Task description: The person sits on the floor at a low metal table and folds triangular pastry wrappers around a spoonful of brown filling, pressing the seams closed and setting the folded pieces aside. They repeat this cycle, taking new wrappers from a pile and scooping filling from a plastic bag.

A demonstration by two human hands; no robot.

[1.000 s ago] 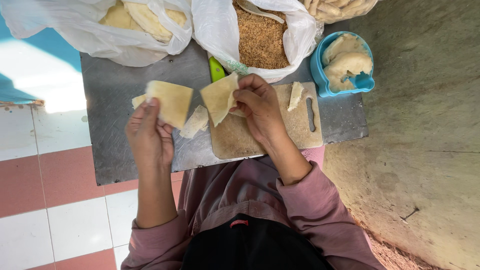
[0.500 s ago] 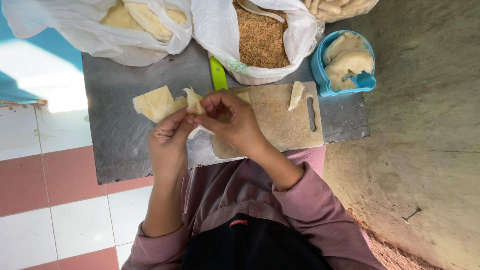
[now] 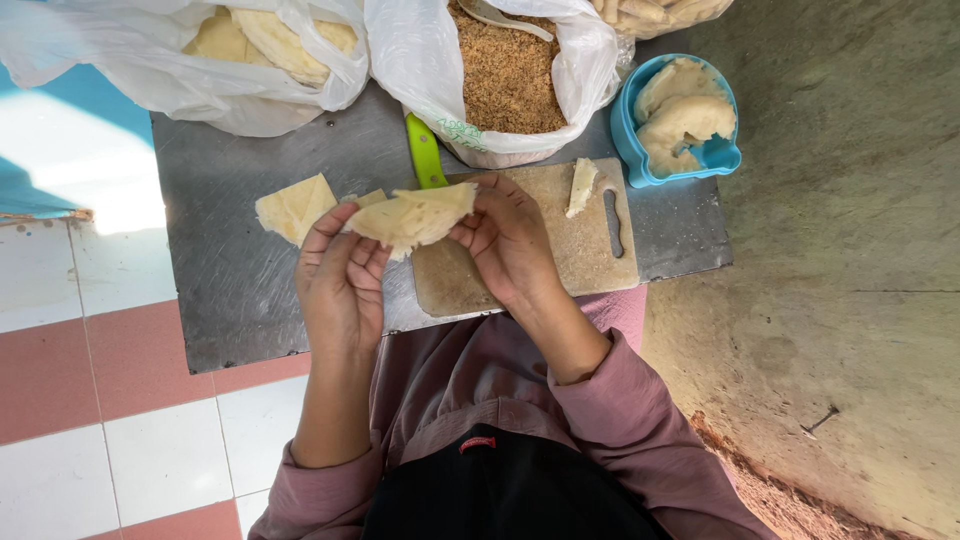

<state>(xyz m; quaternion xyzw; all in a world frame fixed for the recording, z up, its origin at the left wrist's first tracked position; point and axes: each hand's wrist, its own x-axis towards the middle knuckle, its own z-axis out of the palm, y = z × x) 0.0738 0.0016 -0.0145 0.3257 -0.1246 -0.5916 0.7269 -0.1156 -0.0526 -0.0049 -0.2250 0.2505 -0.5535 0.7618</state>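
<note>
Your left hand (image 3: pixel 340 285) and right hand (image 3: pixel 510 235) pinch one dough wrapper (image 3: pixel 415 215) between them, spread for folding; another wrapper (image 3: pixel 293 207) lies left.

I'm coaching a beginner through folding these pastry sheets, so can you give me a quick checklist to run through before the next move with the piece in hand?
1. Both hands on the sheet: ok. The left hand and right hand hold the pale pastry sheet between them.
2. Sheet lifted off the steel tray: ok.
3. Sheet whole, not torn: cannot tell, fingers cover parts.
4. Spare sheet within reach: ok, another pastry piece lies left of the hands.
5. Cutting board free for work: ok, only a small dough strip on it.
6. Filling near: ok, blue bowl sits beside the board.
</note>
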